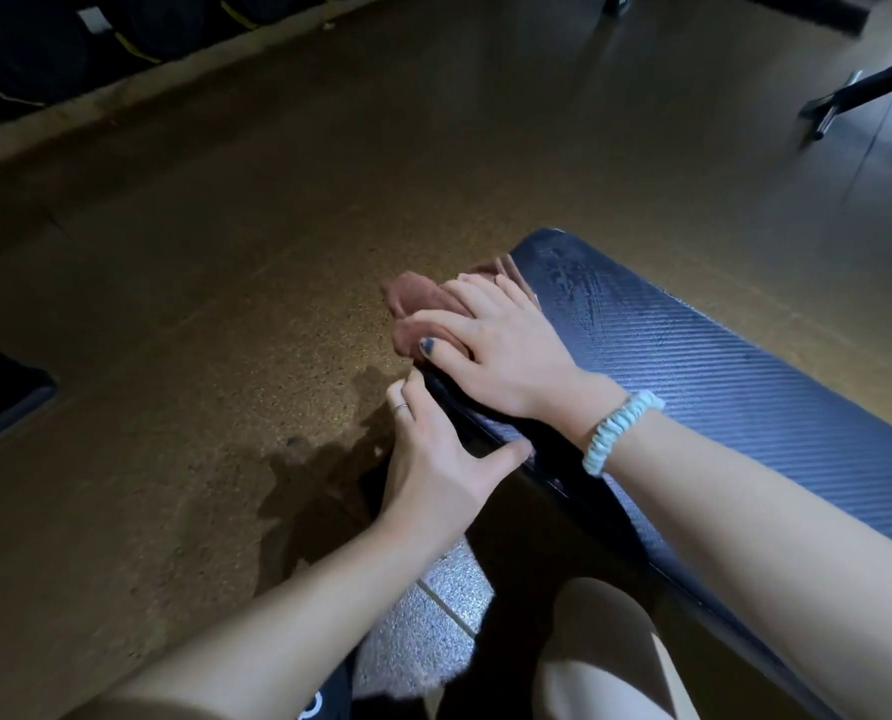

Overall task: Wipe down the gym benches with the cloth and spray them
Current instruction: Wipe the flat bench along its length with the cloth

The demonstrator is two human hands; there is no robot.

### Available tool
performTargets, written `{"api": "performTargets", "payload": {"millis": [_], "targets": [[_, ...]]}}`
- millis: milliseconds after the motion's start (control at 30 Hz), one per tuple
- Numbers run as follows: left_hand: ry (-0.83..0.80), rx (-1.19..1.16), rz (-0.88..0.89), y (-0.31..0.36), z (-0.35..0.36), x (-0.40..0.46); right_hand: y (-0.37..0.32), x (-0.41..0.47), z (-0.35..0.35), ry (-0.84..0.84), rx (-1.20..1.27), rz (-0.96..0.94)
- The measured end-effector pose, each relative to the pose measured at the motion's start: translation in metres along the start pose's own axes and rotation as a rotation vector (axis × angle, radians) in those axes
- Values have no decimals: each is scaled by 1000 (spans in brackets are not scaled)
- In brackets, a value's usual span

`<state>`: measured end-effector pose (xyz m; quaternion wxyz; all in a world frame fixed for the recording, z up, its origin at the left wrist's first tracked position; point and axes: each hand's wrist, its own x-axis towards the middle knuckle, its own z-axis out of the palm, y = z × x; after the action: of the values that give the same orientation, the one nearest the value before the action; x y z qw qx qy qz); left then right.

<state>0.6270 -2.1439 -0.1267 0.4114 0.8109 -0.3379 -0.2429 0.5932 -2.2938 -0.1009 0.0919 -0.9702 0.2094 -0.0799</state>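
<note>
Currently my right hand (501, 350) fingers press the reddish-brown crumpled cloth (417, 309) over the dark-blue ribbed padded bench (719, 366) edge; left hand (433, 459) fingers grip that edge below. Overhanging cloth may slip off.

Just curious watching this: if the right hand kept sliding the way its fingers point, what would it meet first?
Probably nothing solid: the right hand presses the cloth at the bench pad's edge, and beyond it only bare floor shows.

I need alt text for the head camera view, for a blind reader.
The right hand presses a reddish-brown cloth on the side edge of a dark blue gym bench. The left hand grips that edge nearer the camera.
</note>
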Motion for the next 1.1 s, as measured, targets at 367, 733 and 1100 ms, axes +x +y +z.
{"api": "performTargets", "payload": {"millis": [367, 733, 1100], "targets": [[-45, -18, -50, 3, -2, 3, 73, 21, -14, 143, -54, 378], [-19, 13, -52, 6, -5, 10, 33, 39, 1, 60, -127, 37], [-40, 33, -25, 6, -6, 16, 122, -9, -33, 102, -1, 519]]}}
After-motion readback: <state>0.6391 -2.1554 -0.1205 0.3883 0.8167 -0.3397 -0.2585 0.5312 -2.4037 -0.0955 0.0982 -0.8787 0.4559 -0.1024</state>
